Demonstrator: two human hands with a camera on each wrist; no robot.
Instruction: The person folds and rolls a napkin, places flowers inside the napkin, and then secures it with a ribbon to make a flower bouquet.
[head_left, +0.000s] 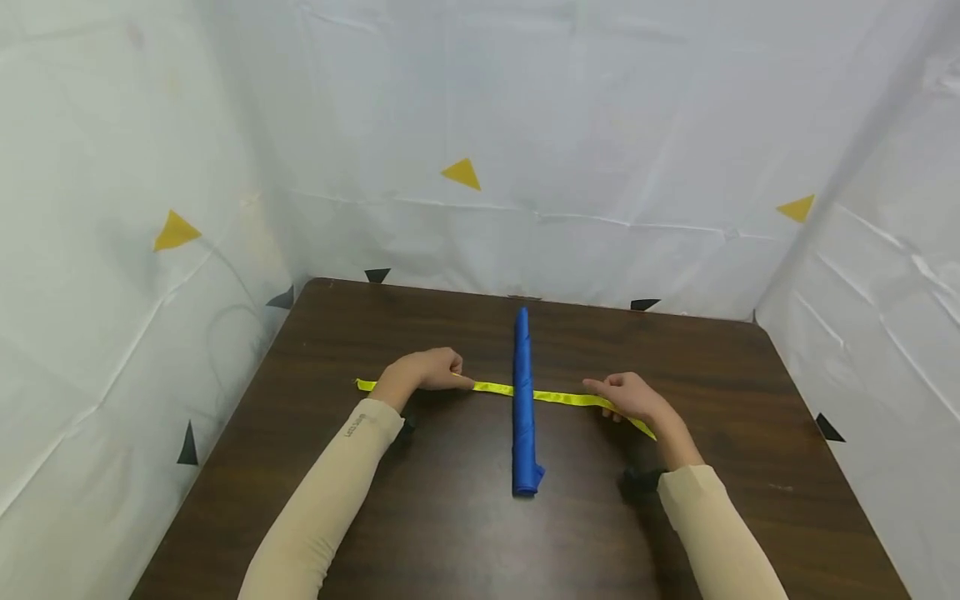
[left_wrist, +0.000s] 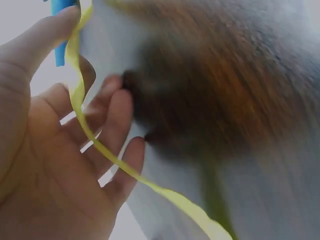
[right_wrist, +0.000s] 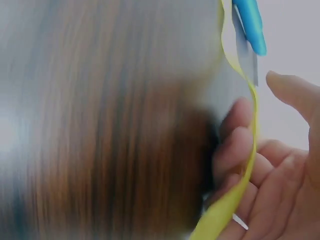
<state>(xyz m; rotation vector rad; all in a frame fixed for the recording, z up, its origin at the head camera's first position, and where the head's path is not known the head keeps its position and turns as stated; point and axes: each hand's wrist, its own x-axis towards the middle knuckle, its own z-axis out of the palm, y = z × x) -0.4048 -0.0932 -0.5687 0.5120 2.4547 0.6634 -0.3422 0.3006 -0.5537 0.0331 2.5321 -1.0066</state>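
Note:
A tightly rolled blue cloth (head_left: 523, 408) lies lengthwise in the middle of the brown table, a loose fold at its near end. The yellow ribbon (head_left: 562, 398) runs crosswise beneath it and sticks out on both sides. To the left of the roll, my left hand (head_left: 429, 369) pinches the ribbon, its thumb (left_wrist: 62, 22) against it and the other fingers loosely bent. On the right, my right hand (head_left: 632, 396) holds the ribbon across its curled fingers (right_wrist: 235, 147), while the thumb (right_wrist: 287, 87) stands apart. Both wrist views show the ribbon raised off the tabletop beside the hands.
White sheeting (head_left: 525, 125) closes in the table (head_left: 450, 533) at the back and both sides. Yellow triangles (head_left: 462, 173) and black triangles (head_left: 190, 444) mark it. Light sleeves cover both forearms.

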